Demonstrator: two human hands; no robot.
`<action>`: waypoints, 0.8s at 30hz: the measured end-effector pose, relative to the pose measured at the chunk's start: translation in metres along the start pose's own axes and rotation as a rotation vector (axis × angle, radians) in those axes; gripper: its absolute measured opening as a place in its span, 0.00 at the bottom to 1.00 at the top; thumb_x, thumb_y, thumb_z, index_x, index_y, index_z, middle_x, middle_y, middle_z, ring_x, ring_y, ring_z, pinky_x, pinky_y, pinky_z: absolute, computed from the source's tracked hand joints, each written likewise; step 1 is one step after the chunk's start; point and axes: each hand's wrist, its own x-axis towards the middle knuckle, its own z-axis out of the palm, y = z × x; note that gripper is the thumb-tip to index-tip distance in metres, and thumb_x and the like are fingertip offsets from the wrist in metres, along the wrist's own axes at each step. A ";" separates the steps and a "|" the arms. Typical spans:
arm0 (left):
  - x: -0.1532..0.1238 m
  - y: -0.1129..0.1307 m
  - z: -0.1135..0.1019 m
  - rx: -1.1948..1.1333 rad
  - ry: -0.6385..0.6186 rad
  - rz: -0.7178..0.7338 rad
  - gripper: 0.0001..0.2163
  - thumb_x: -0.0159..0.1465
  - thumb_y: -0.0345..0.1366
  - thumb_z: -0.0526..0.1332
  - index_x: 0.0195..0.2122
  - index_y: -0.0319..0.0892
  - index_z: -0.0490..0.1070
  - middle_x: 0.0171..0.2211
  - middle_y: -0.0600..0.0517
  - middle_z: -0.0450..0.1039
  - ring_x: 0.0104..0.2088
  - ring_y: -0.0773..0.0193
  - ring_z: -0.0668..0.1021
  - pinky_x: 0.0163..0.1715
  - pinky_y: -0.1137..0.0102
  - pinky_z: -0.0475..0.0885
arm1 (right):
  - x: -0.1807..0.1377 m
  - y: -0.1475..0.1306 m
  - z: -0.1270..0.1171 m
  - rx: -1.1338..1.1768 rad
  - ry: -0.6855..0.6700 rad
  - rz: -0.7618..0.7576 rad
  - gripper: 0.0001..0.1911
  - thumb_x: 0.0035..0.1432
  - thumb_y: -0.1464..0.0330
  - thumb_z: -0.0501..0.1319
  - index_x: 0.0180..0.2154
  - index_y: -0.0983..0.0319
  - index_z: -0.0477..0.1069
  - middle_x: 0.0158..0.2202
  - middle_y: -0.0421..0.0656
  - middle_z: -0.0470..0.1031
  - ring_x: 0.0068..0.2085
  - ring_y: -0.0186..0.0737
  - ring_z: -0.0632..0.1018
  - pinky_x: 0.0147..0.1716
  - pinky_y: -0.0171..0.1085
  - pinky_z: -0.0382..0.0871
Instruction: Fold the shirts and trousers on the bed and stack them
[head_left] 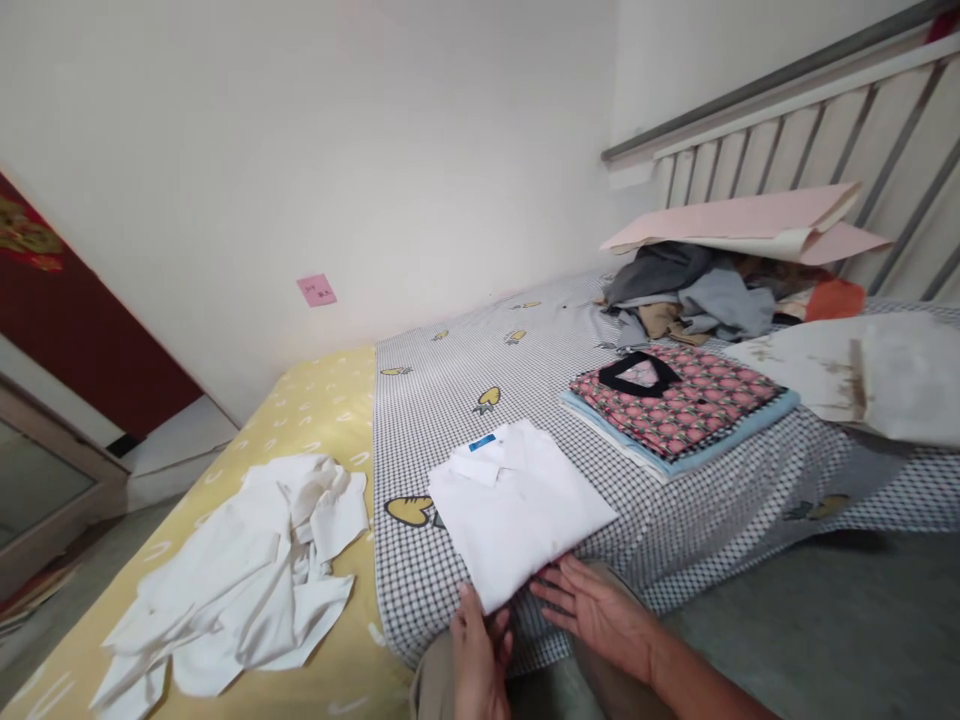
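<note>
A folded white collared shirt (517, 510) lies on the checked part of the bed, its collar and blue label facing away from me. At its near left corner, my left hand (478, 655) has the thumb along the edge and the other fingers curled close below, with the corner between them. My right hand (600, 610) is palm up at the near edge, fingers spread and partly under or against the cloth; I cannot tell how firmly they touch. Left of these, a crumpled white garment (247, 570) spreads over the yellow part of the bedding.
A pink patterned folded shirt (675, 410) tops a small stack at right. Behind it is a heap of clothes (690, 290) under a pink sheet (742, 218). A stained white bundle (892, 375) lies far right, near the slatted headboard (817, 150). The bed's front edge drops to grey floor.
</note>
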 end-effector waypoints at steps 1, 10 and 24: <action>-0.002 0.001 0.003 0.025 0.005 0.002 0.22 0.69 0.49 0.56 0.58 0.40 0.65 0.53 0.39 0.77 0.39 0.58 0.83 0.35 0.67 0.75 | 0.000 0.000 0.001 -0.002 -0.004 -0.001 0.24 0.47 0.60 0.77 0.46 0.53 0.75 0.48 0.42 0.81 0.54 0.48 0.79 0.53 0.45 0.67; 0.000 0.016 0.028 -0.006 -0.118 0.162 0.13 0.53 0.37 0.74 0.35 0.40 0.73 0.19 0.58 0.70 0.17 0.73 0.68 0.19 0.77 0.64 | -0.001 0.005 0.008 0.052 0.028 -0.070 0.21 0.46 0.59 0.78 0.41 0.56 0.77 0.47 0.45 0.81 0.51 0.50 0.80 0.56 0.49 0.66; -0.027 -0.031 0.034 -0.070 -0.149 0.228 0.20 0.50 0.54 0.74 0.30 0.43 0.74 0.15 0.61 0.61 0.14 0.75 0.59 0.15 0.74 0.58 | 0.000 -0.015 0.050 0.275 0.065 -0.229 0.31 0.45 0.52 0.75 0.48 0.60 0.76 0.49 0.48 0.82 0.54 0.54 0.78 0.54 0.52 0.71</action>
